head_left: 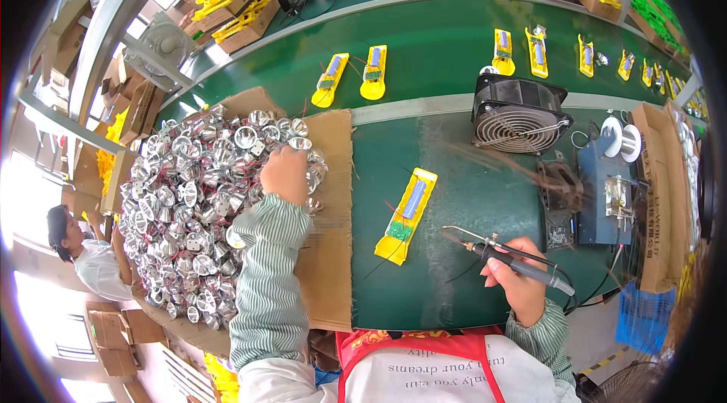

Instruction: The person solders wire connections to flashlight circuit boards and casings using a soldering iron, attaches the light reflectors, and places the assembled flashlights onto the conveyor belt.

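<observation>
My right hand is closed round the dark handle of a soldering iron, which has a thin metal tube fixed along it. Its tip points left, above the green bench and apart from a yellow plastic housing. In that housing sit a blue cylindrical battery and a small green circuit board, with thin wires sticking out. My left hand reaches into a big heap of silvery cone-shaped lamp reflectors with red wires. Its fingers are curled down at the heap's right side, their tips hidden among the reflectors.
A black fan stands at the bench's back right, near a blue machine with white spools. Cardboard lies under the heap. More yellow housings lie along the green belt beyond. A person is at far left.
</observation>
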`<state>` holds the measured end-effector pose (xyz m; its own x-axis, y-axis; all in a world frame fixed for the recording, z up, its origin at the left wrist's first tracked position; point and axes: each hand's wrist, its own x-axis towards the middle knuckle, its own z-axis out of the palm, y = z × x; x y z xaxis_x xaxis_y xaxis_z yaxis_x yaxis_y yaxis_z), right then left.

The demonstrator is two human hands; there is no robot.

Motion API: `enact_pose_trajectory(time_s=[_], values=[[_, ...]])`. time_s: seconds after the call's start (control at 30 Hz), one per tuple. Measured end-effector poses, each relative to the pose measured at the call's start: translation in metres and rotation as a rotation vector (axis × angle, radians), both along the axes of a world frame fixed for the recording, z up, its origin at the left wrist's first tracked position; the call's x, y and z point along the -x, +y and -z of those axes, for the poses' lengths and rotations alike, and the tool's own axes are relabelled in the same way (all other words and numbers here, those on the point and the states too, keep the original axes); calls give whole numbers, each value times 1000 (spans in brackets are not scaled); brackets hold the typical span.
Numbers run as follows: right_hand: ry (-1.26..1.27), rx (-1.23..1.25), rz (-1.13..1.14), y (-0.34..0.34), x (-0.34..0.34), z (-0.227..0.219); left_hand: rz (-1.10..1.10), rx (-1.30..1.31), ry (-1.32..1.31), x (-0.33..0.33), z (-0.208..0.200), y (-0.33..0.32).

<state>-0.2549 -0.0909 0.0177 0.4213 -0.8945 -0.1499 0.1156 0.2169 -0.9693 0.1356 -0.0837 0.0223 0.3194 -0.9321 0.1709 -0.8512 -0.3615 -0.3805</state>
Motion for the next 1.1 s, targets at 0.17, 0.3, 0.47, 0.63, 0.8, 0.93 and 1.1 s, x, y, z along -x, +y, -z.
enact_pose_trajectory(time_s=[0.17, 0.3, 0.47, 0.63, 0.8, 0.93, 1.1], values=[[-3, -20, -27, -4, 4, 4, 23, -125, -30, -3, 2, -10], [-8, -26, -13, -6, 0, 5, 2, -58, 8, -2, -8, 1], [-1, -28, -39, -13, 0, 7, 76, 135, 132, 27, -44, 36], [-15, -29, -34, -14, -4, 8, 121, 305, 546, 56, -46, 63], [-11, 6, -72, -13, -8, 6, 34, 417, 1071, 78, -13, 87], [-26, 10, -81, -10, -13, 5, -94, 567, 1429, 97, 6, 86], [-15, 17, -109, -10, -20, 3, -159, 464, 1499, 107, 8, 81]])
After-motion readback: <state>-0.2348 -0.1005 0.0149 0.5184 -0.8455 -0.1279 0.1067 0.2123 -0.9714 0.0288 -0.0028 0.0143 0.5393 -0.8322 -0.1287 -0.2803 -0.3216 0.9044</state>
